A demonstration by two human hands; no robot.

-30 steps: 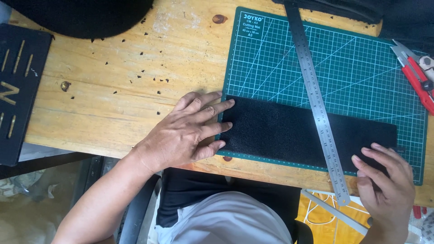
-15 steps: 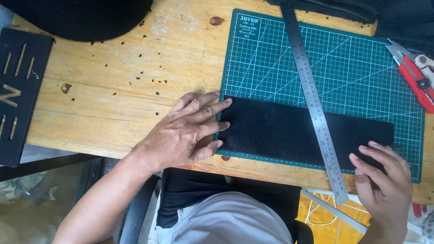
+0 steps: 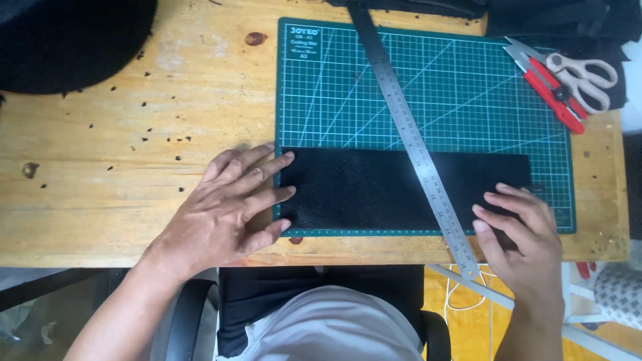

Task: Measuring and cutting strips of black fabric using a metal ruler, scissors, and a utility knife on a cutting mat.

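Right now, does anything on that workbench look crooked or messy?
The steel ruler lies slanted across the black strip and the cutting mat, not square to the mat's grid, and its lower end sticks out past the table edge. Small dark specks dot the bare wood left of the mat. Nothing looks broken.

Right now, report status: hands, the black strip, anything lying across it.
Left hand flat, fingers at black strip's left end. Right hand at its right end. Strip flat on green cutting mat. Steel ruler lies diagonally across it.
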